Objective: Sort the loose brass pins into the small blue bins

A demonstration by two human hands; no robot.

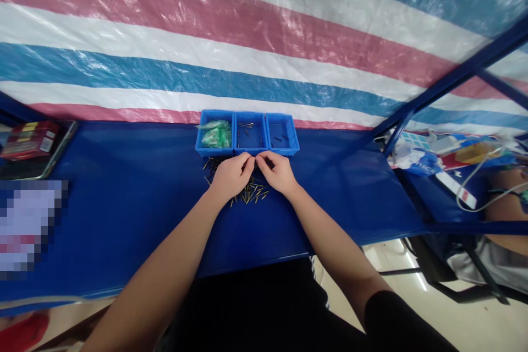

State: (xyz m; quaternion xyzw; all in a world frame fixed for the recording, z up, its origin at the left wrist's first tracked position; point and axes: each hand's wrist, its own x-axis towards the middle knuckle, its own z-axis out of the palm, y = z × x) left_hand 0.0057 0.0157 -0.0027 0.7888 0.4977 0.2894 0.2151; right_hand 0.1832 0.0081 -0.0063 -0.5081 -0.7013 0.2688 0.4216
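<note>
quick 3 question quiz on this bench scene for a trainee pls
1. True or false: the green packets lie in the right bin of the three blue bins.
2. Where do the left hand and right hand meet? A) inside the middle bin B) over the small pins in front of the bins C) on the red box
3. What colour is the table cover?

Key: 1 false, the left bin. 2 B. 3 blue.
</note>
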